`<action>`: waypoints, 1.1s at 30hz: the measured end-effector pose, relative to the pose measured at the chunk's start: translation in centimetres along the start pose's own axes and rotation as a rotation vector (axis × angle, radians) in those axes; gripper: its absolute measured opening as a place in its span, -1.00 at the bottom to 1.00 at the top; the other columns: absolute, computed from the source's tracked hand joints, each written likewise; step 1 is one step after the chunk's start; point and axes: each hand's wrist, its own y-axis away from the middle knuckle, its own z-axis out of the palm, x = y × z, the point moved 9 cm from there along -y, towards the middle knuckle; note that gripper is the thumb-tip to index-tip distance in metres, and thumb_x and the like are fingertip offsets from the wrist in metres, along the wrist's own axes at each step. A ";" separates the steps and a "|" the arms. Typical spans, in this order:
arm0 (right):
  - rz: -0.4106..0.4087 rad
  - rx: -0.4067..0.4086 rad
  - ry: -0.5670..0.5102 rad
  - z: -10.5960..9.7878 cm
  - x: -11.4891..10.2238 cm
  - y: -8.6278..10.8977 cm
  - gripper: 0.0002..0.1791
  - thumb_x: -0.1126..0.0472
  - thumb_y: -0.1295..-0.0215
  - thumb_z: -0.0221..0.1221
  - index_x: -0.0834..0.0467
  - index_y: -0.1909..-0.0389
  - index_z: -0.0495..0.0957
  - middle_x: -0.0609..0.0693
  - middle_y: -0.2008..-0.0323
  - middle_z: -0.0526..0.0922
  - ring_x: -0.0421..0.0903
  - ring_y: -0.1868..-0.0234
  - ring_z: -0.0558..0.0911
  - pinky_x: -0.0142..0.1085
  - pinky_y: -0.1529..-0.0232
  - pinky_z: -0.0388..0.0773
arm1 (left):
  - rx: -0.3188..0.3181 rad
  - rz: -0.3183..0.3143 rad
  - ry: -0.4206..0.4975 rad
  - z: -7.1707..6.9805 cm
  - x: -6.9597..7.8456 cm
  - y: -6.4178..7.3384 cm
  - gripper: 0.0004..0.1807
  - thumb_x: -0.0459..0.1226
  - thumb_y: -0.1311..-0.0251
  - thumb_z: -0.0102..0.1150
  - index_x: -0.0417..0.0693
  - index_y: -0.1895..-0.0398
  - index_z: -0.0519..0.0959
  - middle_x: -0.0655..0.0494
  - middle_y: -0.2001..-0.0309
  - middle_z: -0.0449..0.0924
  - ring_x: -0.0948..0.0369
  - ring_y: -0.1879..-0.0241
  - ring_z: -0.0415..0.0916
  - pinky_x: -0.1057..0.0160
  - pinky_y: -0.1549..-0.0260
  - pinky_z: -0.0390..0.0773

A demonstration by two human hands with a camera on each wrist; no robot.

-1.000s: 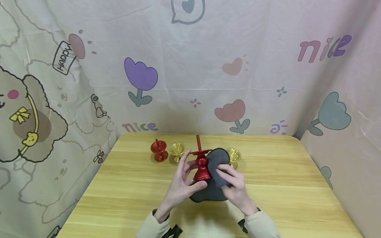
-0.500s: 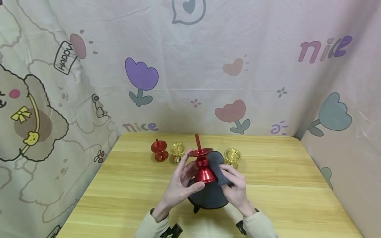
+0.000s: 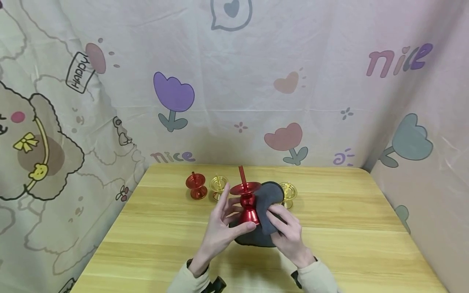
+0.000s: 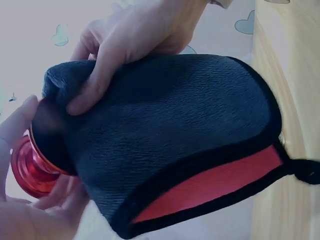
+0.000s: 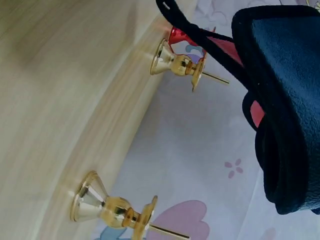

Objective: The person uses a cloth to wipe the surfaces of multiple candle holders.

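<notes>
In the head view my left hand (image 3: 220,232) holds a shiny red candle holder (image 3: 248,213), thumb at its base and fingers behind it. A thin spike rises from its dish, and it leans slightly left above the table. My right hand (image 3: 291,236) pinches a dark grey cloth (image 3: 270,199) against the holder's right side, with more of the cloth hanging below. The left wrist view shows the cloth (image 4: 185,110) wrapped over much of the holder, with black edging, a pinkish-red underside and a loop. Red metal (image 4: 32,170) shows near the left fingers.
Toward the back of the wooden table (image 3: 348,228) stand another red candle holder (image 3: 196,187) and a gold one (image 3: 218,184), both left of my hands. A second gold candle holder (image 3: 289,191) stands behind the right hand. A printed fabric backdrop (image 3: 220,81) encloses the table's back and sides.
The cloth's hanging part dipped half a second ago and is higher now; its upper flap again overlaps the right gold holder. The held red holder has shifted slightly and tilts left a bit more.
</notes>
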 end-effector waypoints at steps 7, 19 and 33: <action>0.297 0.067 -0.206 -0.1 2.4 1.0 -0.77 0.39 -0.36 0.17 0.52 0.17 0.67 0.32 0.23 0.67 -0.18 0.03 0.68 -0.49 -0.08 0.59 | -0.087 0.080 0.032 0.8 0.6 0.0 0.11 -0.38 -0.14 0.44 0.08 -0.64 -0.06 -0.35 -0.31 0.45 0.31 -0.19 0.56 0.29 -0.20 0.58; 0.007 0.095 0.058 -0.3 -0.3 -0.1 -0.75 0.43 -0.33 0.10 0.53 0.39 0.67 0.38 0.37 0.63 0.12 0.29 0.64 -0.37 -0.11 0.61 | -0.044 0.064 -0.065 0.5 1.2 0.0 0.17 -0.37 0.01 0.54 0.18 -0.62 0.01 -0.14 -0.28 0.51 0.23 -0.11 0.58 0.26 -0.13 0.63; 0.114 0.086 -0.013 -0.1 0.8 0.3 -0.73 0.37 -0.38 0.12 0.53 0.26 0.69 0.37 0.30 0.65 -0.02 0.14 0.68 -0.47 -0.15 0.58 | -0.067 0.015 0.049 0.8 0.0 -0.3 0.14 -0.35 -0.13 0.45 0.10 -0.64 -0.11 -0.37 -0.26 0.47 0.27 -0.19 0.55 0.26 -0.10 0.64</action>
